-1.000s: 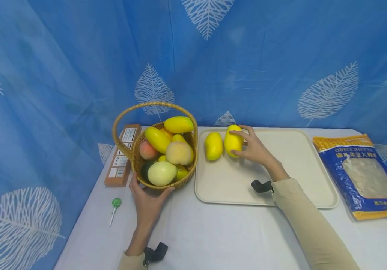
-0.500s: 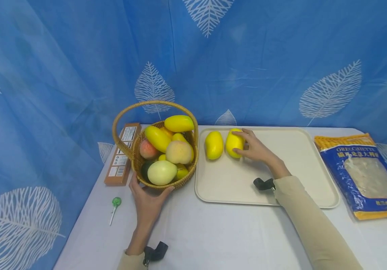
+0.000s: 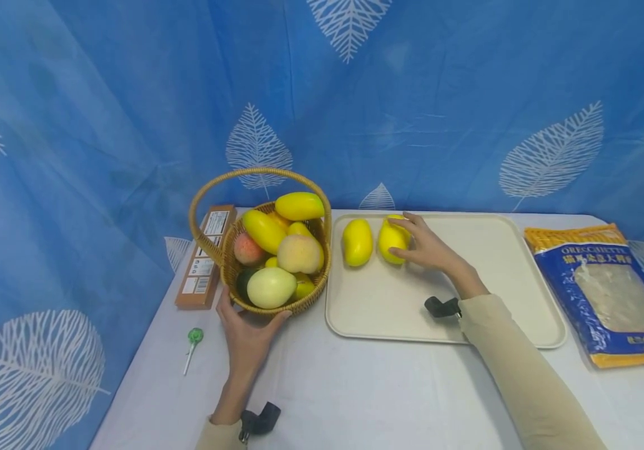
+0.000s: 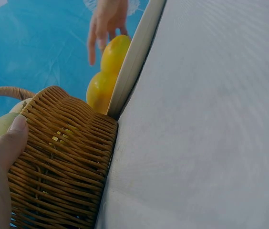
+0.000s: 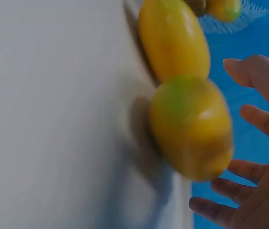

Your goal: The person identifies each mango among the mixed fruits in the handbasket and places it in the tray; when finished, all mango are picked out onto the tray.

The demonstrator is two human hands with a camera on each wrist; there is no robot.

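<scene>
A wicker basket [image 3: 209, 247] full of fruit stands at the left of the table. My left hand [image 3: 247, 337] holds its near side, thumb over the rim in the left wrist view. Two yellow mangoes lie side by side on a cream tray [image 3: 366, 312]. The left mango [image 3: 358, 242] is untouched. Over the right mango [image 3: 392, 240] my right hand [image 3: 425, 245] hovers, its fingers spread apart around the fruit. In the right wrist view the thumb [image 5: 256, 74] stands away from that mango, while other fingertips are right at its edge.
Inside the basket are a pale peach [image 3: 298, 254], a red peach [image 3: 247, 249], more mangoes and a pale green fruit [image 3: 270, 287]. A brown box [image 3: 200, 269] lies behind it. A green lollipop [image 3: 195, 336] is at the left, a pasta bag [image 3: 608, 294] at the right.
The right mango has come down onto the tray and shifted slightly right. My right hand has loosened from it and moved a little right. My left hand keeps its place on the basket.
</scene>
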